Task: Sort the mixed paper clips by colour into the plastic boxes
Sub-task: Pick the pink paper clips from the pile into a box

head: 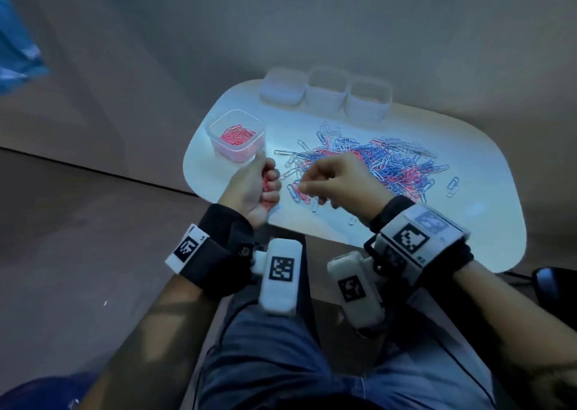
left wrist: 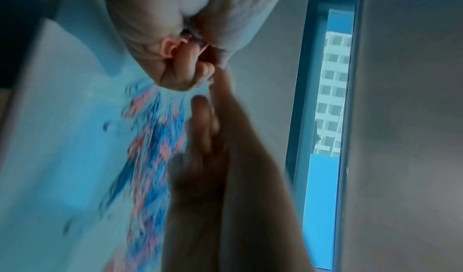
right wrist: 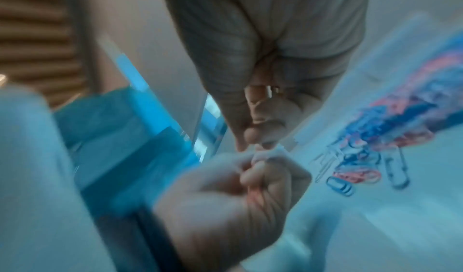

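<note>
The left hand is a closed fist, fingers curled round a bunch of red paper clips that show between them. The right hand has its fingers drawn together at the tips beside the left fist; whether they pinch a clip cannot be told.

Only the head view shows the layout: both hands sit at the near left edge of the mixed pile of paper clips, red, blue and white, spread across the middle of the white bench. A clear plastic box holding red clips stands just beyond the left fist. Three more plastic boxes line the far edge.

The right wrist view, blurred, shows single blue and white clips close up and red wire inside the left fist. The left wrist view adds a window with a building outside.
</note>
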The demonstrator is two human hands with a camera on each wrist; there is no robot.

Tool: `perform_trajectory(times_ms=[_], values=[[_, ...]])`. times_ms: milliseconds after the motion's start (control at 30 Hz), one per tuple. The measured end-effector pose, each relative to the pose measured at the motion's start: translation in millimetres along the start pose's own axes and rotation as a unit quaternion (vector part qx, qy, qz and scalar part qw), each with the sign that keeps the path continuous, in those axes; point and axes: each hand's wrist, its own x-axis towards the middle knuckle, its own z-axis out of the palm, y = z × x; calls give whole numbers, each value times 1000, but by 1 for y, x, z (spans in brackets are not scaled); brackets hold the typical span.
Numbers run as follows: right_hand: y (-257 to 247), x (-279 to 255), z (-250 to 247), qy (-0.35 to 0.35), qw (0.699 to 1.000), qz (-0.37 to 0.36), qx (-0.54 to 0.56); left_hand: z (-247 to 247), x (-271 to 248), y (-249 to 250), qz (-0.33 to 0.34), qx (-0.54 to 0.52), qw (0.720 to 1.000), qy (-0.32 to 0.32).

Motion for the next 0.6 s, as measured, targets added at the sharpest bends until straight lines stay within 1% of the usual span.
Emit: perform_trajectory(times_ms=[33,67,100,133,167,200,233,267,333,467,567,600], values=[[6,2,-1,1,998,3,-56,-4,1,2,28,77,997,8],[11,5,0,3,991,1,-136,-8,1,2,63,184,981,9],[14,7,3,8,977,0,-214,-9,1,1,98,309,946,-3],[17,9,6,14,964,6,-267,-10,1,-1,129,426,895,-22],[19,12,9,16,957,18,-288,-9,1,-4,145,523,839,-37],[19,14,10,15,956,32,-290,-8,2,-6,146,596,789,-34],[18,16,10,15,957,38,-287,-7,2,-7,137,641,755,-17],[17,18,9,11,958,46,-281,-7,3,-7,128,661,739,0],[12,21,8,6,962,48,-270,-7,3,-5,117,673,730,20],[9,27,14,23,958,47,-283,-5,2,-5,110,674,730,30],[10,31,15,13,957,50,-285,-3,5,-7,109,683,720,54],[11,31,14,13,958,53,-281,-2,6,-6,111,681,721,61]])
